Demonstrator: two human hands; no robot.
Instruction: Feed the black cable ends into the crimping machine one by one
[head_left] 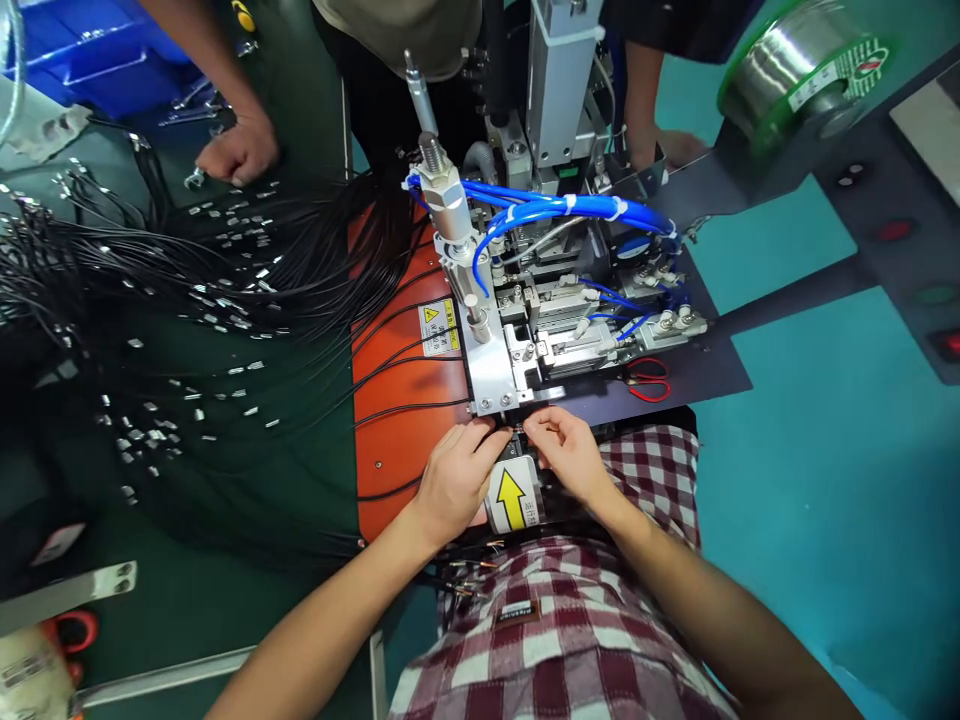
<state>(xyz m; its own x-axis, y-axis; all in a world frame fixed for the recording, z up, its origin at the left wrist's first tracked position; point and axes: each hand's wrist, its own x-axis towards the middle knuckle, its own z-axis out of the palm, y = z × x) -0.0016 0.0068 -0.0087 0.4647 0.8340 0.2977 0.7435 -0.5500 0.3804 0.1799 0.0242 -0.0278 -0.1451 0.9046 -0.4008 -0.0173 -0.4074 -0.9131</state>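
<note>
At the front of a metal soldering machine [491, 365] my two hands meet, fingertips nearly touching. My left hand [456, 475] is closed, thumb and forefinger pinched on the end of a black cable [390, 493] that runs in from the left across the orange plate [409, 430]. My right hand [571, 455] pinches at the same spot from the other side; what its fingertips grip is too small and covered to make out. Just below the fingers is a white label with a yellow arrow [511, 497] pointing into the machine. More black cables lie across the plate, their ends entering the machine.
Bundles of black cables with shiny metal ends [217, 305] spread over the green table [300, 590]. Red-handled scissors [649, 380] lie right of the machine. A solder wire spool [802, 80] stands at the upper right. Another person's closed hand [238, 150] rests beyond the cables.
</note>
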